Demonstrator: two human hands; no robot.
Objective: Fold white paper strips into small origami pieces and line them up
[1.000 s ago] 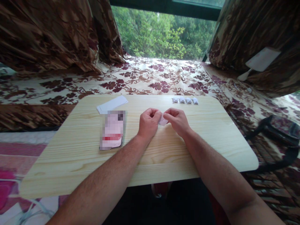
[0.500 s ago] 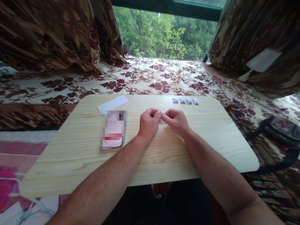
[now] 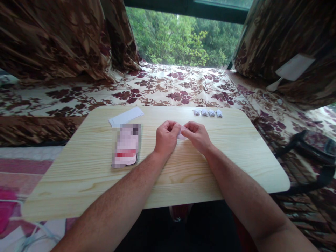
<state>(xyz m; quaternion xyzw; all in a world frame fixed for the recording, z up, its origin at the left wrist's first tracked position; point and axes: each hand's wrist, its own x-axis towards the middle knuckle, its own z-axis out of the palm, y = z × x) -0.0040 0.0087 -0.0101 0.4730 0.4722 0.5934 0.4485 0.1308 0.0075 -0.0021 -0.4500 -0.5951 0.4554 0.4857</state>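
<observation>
Above the middle of the wooden table, my left hand [image 3: 167,134] pinches a small piece of white paper [image 3: 181,136] between thumb and bent fingers. My right hand [image 3: 197,135] grips the same paper from its other side, with thumb and forefinger closed. Most of the paper is hidden by the fingers, so its exact shape cannot be made out. Beyond my right hand, several small folded white paper pieces [image 3: 208,112] stand in a row close to the far edge. White paper strips [image 3: 126,117] lie at the far left of the table.
A pinkish phone, partly pixelated [image 3: 127,145], lies left of my hands on the light wooden table [image 3: 86,168]. Behind it spreads a floral-covered ledge [image 3: 168,84] below a window. A white lamp [image 3: 294,68] stands at the right, near a black chair [image 3: 315,154].
My right fingers have shifted slightly on the paper, and a little more of it shows between my hands. Everything else stays in place.
</observation>
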